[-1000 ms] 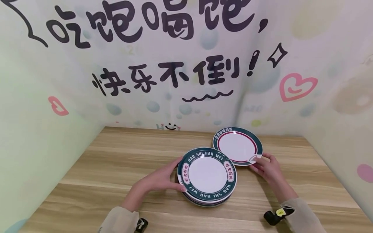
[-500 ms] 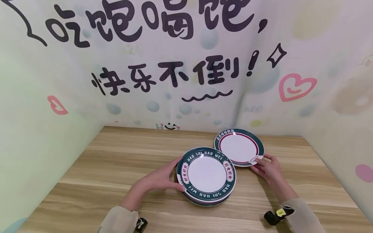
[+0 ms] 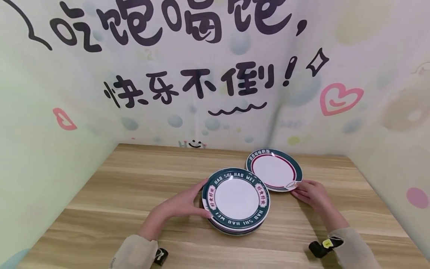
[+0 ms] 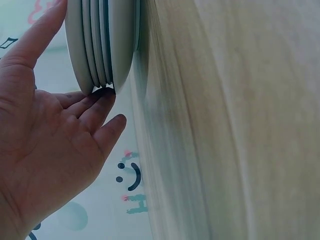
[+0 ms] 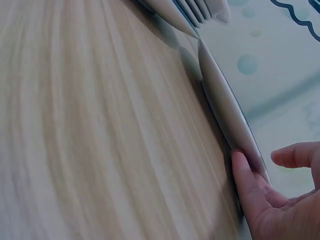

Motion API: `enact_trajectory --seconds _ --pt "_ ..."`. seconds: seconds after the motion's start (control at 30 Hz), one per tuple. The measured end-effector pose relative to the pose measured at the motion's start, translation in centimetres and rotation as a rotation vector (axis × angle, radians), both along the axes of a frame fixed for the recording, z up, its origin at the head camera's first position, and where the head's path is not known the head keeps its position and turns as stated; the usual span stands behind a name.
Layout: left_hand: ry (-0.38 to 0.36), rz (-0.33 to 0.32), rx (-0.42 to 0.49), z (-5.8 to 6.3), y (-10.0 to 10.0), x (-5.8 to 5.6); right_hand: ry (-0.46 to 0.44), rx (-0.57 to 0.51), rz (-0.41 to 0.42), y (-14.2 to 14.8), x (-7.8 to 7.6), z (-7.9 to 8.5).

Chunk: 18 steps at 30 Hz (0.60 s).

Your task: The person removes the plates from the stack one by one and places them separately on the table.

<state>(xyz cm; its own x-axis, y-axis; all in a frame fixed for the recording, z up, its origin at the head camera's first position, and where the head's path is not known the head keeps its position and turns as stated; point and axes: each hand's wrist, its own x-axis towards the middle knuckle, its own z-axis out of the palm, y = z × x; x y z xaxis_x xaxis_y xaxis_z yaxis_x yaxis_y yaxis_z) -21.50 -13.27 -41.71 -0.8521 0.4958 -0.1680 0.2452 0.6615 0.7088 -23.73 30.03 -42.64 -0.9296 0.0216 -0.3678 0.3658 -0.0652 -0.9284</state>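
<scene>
A stack of several plates (image 3: 236,198) stands at the middle of the table, the top one white with a dark green lettered rim. My left hand (image 3: 183,203) holds it from the left, thumb at the near edge and fingers against the rims (image 4: 95,45). Behind and right of the stack lies a single white plate (image 3: 273,170) with a green rim and red ring. At its near right edge is my right hand (image 3: 312,192). The right wrist view shows its fingertips touching this plate (image 5: 227,95) from below, the thumb apart from it.
The wooden tabletop (image 3: 134,179) meets a printed back wall (image 3: 201,123) just behind the single plate. Side walls (image 3: 37,157) enclose the left and right. A dark wrist strap with a small camera (image 3: 322,248) hangs under the right sleeve.
The single plate has shifted slightly toward the right and nearer, relative to the stack. My right hand has drawn a little to the right. My left hand keeps its place on the stack.
</scene>
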Motion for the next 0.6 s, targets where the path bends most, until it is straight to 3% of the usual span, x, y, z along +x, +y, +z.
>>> enact_trajectory --seconds 0.23,0.6 --pt "-0.008 0.004 -0.012 0.2 0.1 -0.1 0.039 0.008 0.09 1.0 0.7 0.4" --pt "-0.002 0.0 -0.012 0.3 0.3 0.0 0.048 0.014 0.097 1.1 1.5 0.7"
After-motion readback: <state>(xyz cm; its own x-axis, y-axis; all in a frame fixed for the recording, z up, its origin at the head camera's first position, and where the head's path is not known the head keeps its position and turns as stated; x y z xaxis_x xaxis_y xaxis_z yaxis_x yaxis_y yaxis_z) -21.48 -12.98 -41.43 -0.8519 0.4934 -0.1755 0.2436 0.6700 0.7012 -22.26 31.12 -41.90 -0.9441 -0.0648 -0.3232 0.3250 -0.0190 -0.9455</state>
